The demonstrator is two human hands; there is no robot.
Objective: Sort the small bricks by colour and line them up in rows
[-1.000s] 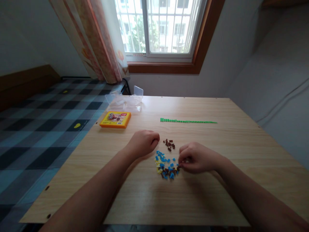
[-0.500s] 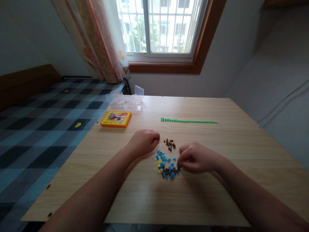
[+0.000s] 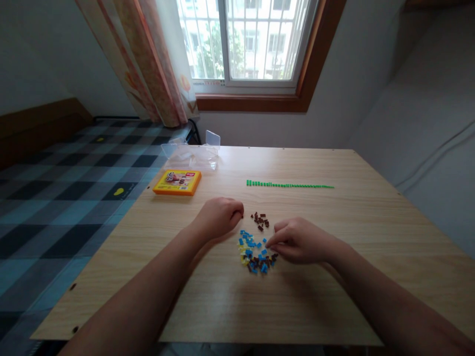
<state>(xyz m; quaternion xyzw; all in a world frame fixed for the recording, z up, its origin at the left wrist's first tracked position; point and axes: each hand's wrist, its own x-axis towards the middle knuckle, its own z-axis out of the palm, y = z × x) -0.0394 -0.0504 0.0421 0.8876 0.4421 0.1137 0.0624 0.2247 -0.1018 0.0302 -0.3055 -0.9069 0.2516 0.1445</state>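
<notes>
My left hand [image 3: 221,216] rests on the table with its fingers curled closed, left of a small group of brown toy bricks [image 3: 262,222]. A tiny dark speck shows at its fingertips, too small to name. My right hand [image 3: 299,241] has thumb and forefinger pinched at the right edge of a mixed pile; whatever they hold is hidden. Blue bricks [image 3: 249,252], pale yellow bricks [image 3: 243,259] and more brown bricks [image 3: 257,262] lie mingled in that pile, between and below my hands.
Green bricks [image 3: 272,184] form a long row farther back on the wooden table [image 3: 315,306]. An orange-yellow box [image 3: 177,183] lies at the left edge, with clear plastic containers [image 3: 193,156] behind it. A checked bed [image 3: 70,198] adjoins the table's left side.
My right hand's fingertips have moved left and slightly away from me, from the brown bricks at the pile's edge toward the blue ones. My left hand has barely moved.
</notes>
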